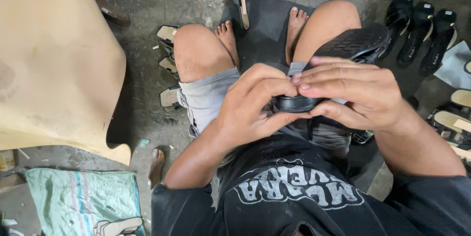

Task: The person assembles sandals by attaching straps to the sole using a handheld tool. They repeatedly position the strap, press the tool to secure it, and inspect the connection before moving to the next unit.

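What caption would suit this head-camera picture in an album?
Seated barefoot on a concrete floor, a person grips a black sandal with left hand and right hand.

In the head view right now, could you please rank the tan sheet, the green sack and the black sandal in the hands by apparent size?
1. Tan sheet, clearly largest.
2. Green sack, partly cut off by the frame.
3. Black sandal, smallest, though the left hand and right hand hide part, and it sits nearer the camera.

Green striped woven sack (81,199) lying flat, lower left floor.
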